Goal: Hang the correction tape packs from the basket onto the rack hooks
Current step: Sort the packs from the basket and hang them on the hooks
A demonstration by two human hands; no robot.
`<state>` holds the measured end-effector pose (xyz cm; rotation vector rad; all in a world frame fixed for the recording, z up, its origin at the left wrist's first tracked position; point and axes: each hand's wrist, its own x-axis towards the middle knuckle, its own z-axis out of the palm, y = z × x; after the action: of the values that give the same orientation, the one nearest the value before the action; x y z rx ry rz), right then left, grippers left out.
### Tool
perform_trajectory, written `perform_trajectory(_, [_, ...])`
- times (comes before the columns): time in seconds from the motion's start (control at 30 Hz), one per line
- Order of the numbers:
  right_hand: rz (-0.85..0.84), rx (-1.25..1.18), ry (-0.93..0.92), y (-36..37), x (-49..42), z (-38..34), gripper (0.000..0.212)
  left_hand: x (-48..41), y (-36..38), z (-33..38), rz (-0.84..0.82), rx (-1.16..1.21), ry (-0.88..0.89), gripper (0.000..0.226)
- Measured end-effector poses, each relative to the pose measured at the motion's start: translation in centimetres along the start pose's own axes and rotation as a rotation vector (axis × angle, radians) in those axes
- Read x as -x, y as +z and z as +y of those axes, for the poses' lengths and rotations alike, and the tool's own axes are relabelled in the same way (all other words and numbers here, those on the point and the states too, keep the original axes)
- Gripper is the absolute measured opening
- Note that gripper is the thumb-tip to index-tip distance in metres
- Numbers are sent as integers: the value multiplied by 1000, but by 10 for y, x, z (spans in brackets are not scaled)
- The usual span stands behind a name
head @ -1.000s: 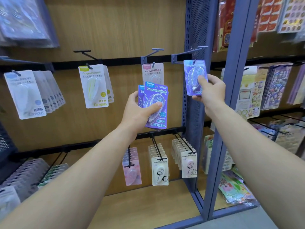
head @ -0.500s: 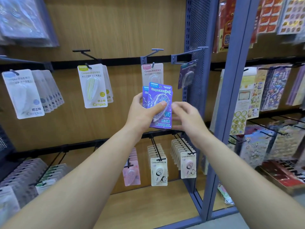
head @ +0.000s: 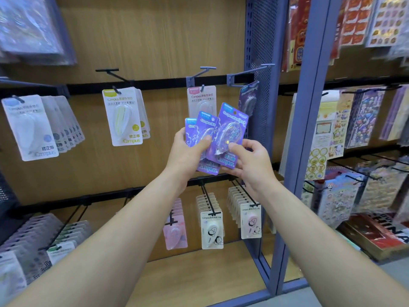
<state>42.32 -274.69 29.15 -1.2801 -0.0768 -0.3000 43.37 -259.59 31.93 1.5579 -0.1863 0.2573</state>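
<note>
The single head-worn view faces forward and slightly downward at a wood-grain display rack back panel (head: 155, 41), from close in front of it. Both bare forearms enter from the bottom corners. The left hand (head: 188, 151) and right hand (head: 250, 165) meet near frame centre on a fan of purple carded correction tape packs (head: 221, 138). A blue-grey perforated metal upright (head: 261, 41) stands right of centre and leans in the wide-angle frame. The upper corners are blurred.
</note>
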Motion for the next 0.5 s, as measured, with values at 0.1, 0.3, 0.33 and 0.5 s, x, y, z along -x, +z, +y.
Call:
perform_trajectory(0.1, [33, -48, 6, -4, -4, -4, 29, -3, -2, -1, 28, -16, 6, 60])
perform_trajectory(0.3, [231, 59, -144, -23, -37, -38, 29, -7, -5, 2, 47, -37, 1, 59])
perform_trajectory(0.33, [244, 80, -156, -25, -43, -44, 30, -8, -4, 2, 46, -42, 1, 59])
perform_trajectory(0.5, [260, 139, -159, -33, -66, -59, 30, -8, -2, 3, 39, -56, 4, 59])
